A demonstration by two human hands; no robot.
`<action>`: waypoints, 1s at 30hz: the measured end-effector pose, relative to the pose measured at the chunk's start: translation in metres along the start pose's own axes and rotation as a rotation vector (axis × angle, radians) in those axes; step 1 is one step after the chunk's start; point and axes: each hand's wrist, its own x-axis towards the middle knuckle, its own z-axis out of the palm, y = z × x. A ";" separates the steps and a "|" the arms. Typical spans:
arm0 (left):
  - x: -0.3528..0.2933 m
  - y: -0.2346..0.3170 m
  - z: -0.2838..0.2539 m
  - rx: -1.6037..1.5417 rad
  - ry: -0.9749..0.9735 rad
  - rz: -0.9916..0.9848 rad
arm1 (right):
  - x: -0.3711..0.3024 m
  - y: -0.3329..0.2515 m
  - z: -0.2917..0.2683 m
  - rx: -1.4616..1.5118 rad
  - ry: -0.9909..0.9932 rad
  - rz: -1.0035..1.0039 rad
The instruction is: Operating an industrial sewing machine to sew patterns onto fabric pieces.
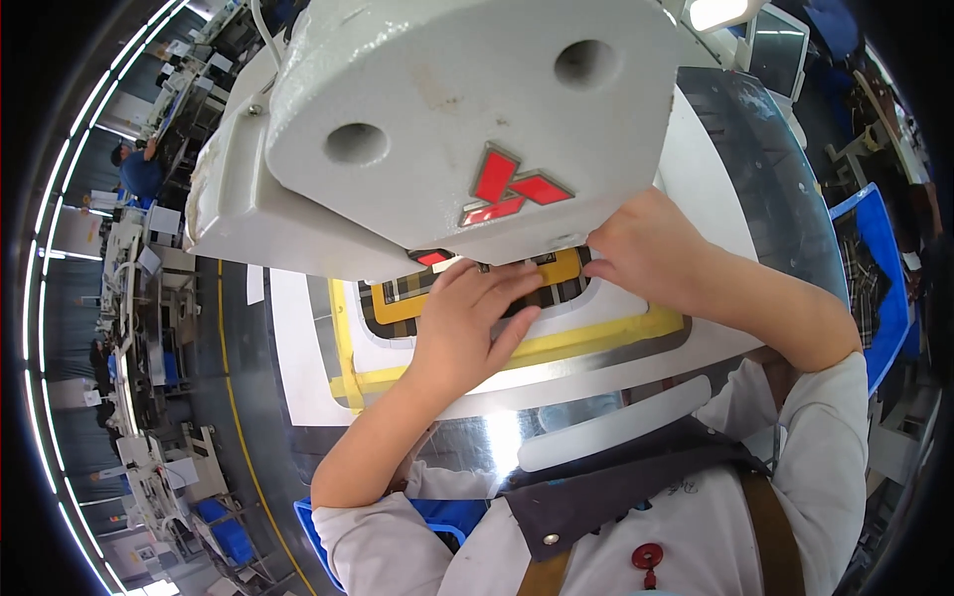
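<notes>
My left hand (465, 323) lies palm down below the sewing machine head (417, 189), its fingers spread and stretched forward over a yellow clamp frame (397, 309). Dark plaid fabric (571, 290) shows around and inside that frame. Both sit in the cut-out of a white template (383, 350) edged with yellow tape (586, 339). At the right side of the head is my right hand (651, 248), its thumb pointing toward the frame's right end. The machine head hides most of its fingers, so I cannot see whether they hold anything. The needle area is mostly hidden too.
The bulky head overhangs the work closely. A white sheet (308, 372) covers the machine table. A blue bin (894, 308) with plaid fabric stands at my right, and another blue bin (447, 517) is below my left arm. A person (140, 171) works far left.
</notes>
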 end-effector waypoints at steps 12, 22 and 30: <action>-0.008 0.012 0.009 0.065 0.058 0.236 | -0.014 0.018 0.035 -0.090 0.342 -0.136; -0.027 0.023 -0.038 0.113 -0.005 0.276 | -0.039 -0.009 -0.052 -0.134 -0.018 0.188; -0.032 0.017 -0.055 0.062 0.012 0.333 | -0.069 0.012 -0.053 -0.136 0.127 0.226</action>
